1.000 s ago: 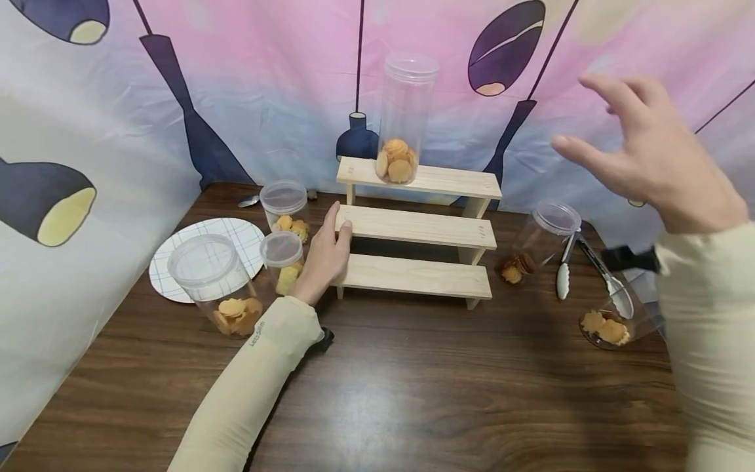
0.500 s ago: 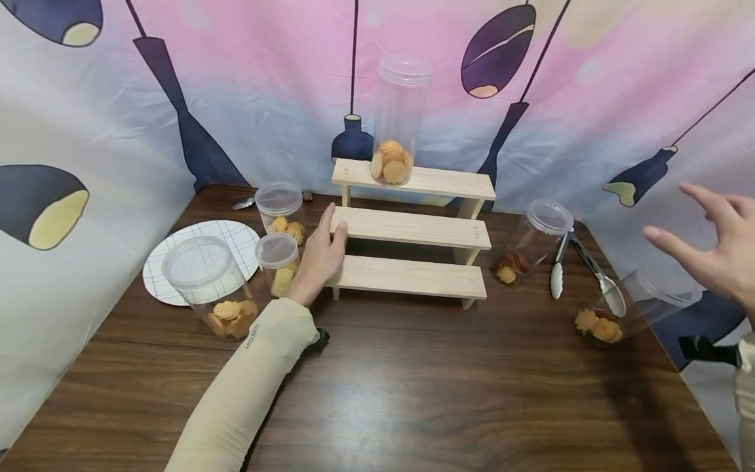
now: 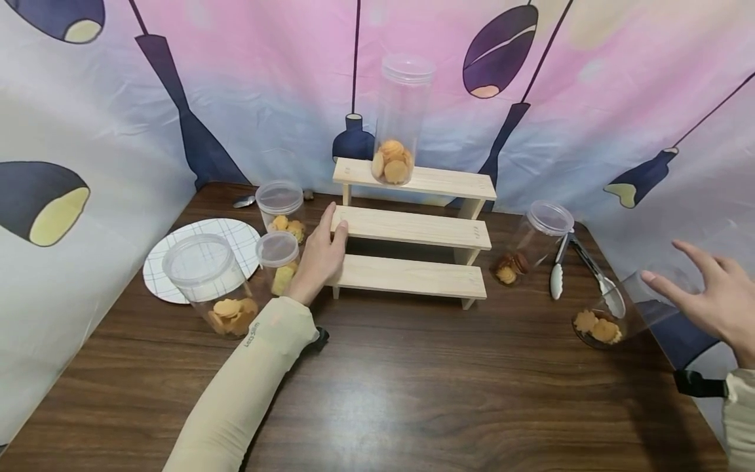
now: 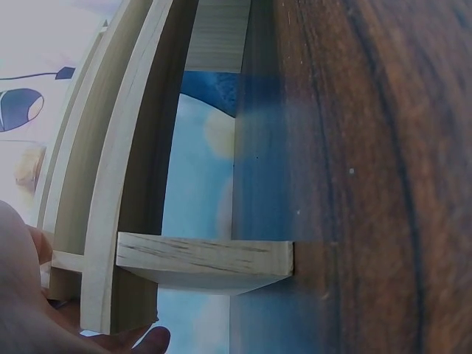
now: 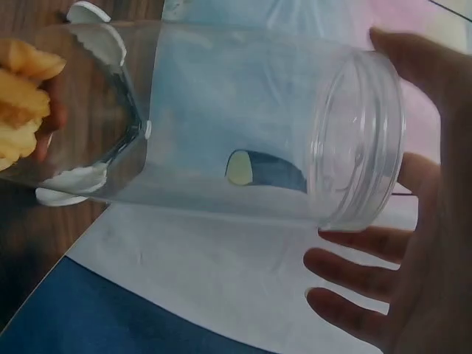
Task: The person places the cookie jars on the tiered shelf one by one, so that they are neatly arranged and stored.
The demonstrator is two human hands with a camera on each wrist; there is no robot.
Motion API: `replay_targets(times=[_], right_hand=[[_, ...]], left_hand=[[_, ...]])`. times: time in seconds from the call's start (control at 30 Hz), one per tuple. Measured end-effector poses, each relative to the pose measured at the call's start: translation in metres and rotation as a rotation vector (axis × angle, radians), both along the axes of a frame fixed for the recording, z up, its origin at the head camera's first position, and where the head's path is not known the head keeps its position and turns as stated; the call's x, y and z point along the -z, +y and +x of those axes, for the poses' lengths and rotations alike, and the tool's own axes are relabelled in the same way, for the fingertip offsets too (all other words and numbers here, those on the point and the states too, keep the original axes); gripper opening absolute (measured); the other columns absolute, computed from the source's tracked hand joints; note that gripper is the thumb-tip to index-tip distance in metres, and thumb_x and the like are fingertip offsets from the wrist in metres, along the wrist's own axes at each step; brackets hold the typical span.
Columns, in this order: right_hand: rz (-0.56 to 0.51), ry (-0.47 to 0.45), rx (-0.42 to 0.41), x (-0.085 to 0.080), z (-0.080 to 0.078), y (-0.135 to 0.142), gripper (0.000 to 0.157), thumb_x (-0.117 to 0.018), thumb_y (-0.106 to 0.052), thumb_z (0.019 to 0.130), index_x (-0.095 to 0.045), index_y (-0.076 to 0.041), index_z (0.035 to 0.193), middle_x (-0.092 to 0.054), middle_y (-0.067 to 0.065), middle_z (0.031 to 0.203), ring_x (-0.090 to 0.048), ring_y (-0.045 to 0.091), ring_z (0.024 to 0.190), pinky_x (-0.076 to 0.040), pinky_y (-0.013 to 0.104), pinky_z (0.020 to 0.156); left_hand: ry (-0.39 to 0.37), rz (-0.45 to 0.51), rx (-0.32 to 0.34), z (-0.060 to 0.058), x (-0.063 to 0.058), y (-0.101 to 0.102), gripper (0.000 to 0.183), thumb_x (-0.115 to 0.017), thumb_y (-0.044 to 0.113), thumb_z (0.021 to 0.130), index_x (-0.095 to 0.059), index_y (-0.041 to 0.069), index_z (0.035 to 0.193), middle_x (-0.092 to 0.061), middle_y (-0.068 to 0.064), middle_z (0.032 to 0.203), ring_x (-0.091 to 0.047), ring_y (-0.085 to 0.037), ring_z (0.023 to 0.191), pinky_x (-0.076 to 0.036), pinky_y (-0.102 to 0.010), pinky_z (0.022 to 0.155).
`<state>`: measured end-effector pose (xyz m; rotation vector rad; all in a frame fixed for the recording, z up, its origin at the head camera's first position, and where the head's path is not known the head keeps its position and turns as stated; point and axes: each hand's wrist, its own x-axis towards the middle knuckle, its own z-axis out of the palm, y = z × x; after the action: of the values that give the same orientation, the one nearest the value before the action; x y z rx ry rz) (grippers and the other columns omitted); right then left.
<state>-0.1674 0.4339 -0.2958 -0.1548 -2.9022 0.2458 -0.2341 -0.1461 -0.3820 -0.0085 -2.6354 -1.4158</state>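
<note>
My left hand [image 3: 321, 259] grips the left end of a three-step wooden stand [image 3: 413, 226], the thumb on the middle step. In the left wrist view its fingers reach around the end of the stand [image 4: 99, 221]. At the right table edge, my right hand [image 3: 716, 298] is spread beside the lid of a tall clear jar [image 3: 634, 308] with flower-shaped cookies at its bottom. The right wrist view shows thumb and fingers on either side of the jar's lid [image 5: 361, 140], fingers apart. Another tall cookie jar [image 3: 404, 111] stands on the top step.
On the left, three shorter cookie jars, a large one [image 3: 200, 262], a small one [image 3: 277, 252] and one behind [image 3: 280, 200], stand by a checked plate [image 3: 168, 272] and a spoon [image 3: 244, 202]. A jar [image 3: 545, 223] and tongs [image 3: 556, 282] are right of the stand.
My right hand has come down and to the right, from high over the table to beside the right-hand jar's lid. The left hand stays at the stand.
</note>
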Motion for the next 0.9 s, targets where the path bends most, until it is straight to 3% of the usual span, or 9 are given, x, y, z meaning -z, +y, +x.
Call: replay_targets(times=[0.2, 0.4, 0.7, 0.9], right_hand=[[-0.014, -0.005, -0.021, 0.004, 0.010, -0.008, 0.092, -0.057, -0.052, 0.096, -0.012, -0.004, 0.159, -0.024, 0.046, 0.143, -0.030, 0.065, 0.118, -0.030, 0.079, 0.085], [-0.017, -0.020, -0.073, 0.000, 0.016, -0.019, 0.091, -0.064, -0.045, 0.094, -0.015, -0.002, 0.158, -0.022, 0.044, 0.148, -0.025, 0.066, 0.126, -0.026, 0.080, 0.088], [-0.006, 0.009, -0.119, 0.005, 0.013, -0.017, 0.088, -0.068, -0.043, 0.092, -0.023, -0.002, 0.157, -0.030, 0.046, 0.143, -0.027, 0.067, 0.124, -0.026, 0.080, 0.090], [0.003, 0.008, -0.106, 0.008, 0.013, -0.018, 0.087, -0.067, -0.045, 0.093, -0.025, -0.002, 0.156, -0.029, 0.048, 0.136, -0.039, 0.061, 0.108, -0.034, 0.076, 0.078]], left_hand=[[-0.009, -0.005, -0.006, 0.000, -0.001, 0.000, 0.061, -0.026, 0.056, 0.105, -0.010, 0.037, 0.161, -0.023, -0.006, 0.165, -0.027, -0.033, 0.148, -0.025, -0.054, 0.118], [-0.011, -0.004, -0.003, 0.000, -0.001, 0.001, 0.062, -0.025, 0.057, 0.105, -0.008, 0.037, 0.161, -0.021, -0.006, 0.165, -0.025, -0.034, 0.148, -0.024, -0.055, 0.118], [0.002, -0.011, 0.002, 0.001, 0.000, 0.001, 0.062, -0.026, 0.056, 0.105, -0.008, 0.035, 0.161, -0.021, -0.005, 0.165, -0.026, -0.034, 0.148, -0.023, -0.055, 0.118], [0.010, -0.005, 0.007, 0.000, 0.001, 0.001, 0.063, -0.026, 0.056, 0.105, -0.009, 0.035, 0.161, -0.022, -0.006, 0.165, -0.026, -0.034, 0.148, -0.024, -0.054, 0.118]])
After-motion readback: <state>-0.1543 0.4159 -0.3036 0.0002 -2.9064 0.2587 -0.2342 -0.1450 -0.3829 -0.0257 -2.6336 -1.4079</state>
